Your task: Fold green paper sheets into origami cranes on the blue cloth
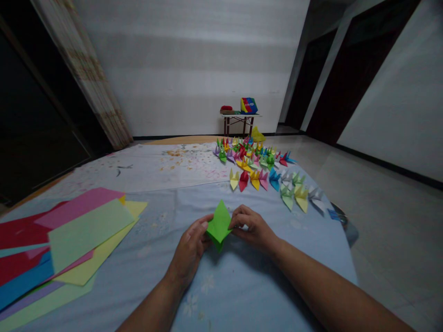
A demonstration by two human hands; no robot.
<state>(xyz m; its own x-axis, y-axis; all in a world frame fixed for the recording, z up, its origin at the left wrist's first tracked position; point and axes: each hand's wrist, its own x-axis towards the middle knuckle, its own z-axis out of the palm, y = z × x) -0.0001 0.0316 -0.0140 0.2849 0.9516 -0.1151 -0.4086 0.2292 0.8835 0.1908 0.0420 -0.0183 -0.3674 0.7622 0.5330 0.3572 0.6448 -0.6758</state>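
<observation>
A green folded paper [219, 224], kite-shaped with its point up, is held low over a light blue cloth [242, 286]. My left hand [191, 247] pinches its left edge, fingers curled. My right hand [252, 227] pinches its right edge, fingers bent onto the paper. Both hands sit close together at the centre front of the cloth.
A loose stack of coloured paper sheets [65, 240] lies at the left. Several folded paper cranes [263, 168] stand in rows at the far right of the cloth. A small table [238, 121] with a colourful box stands by the far wall. Bare floor lies to the right.
</observation>
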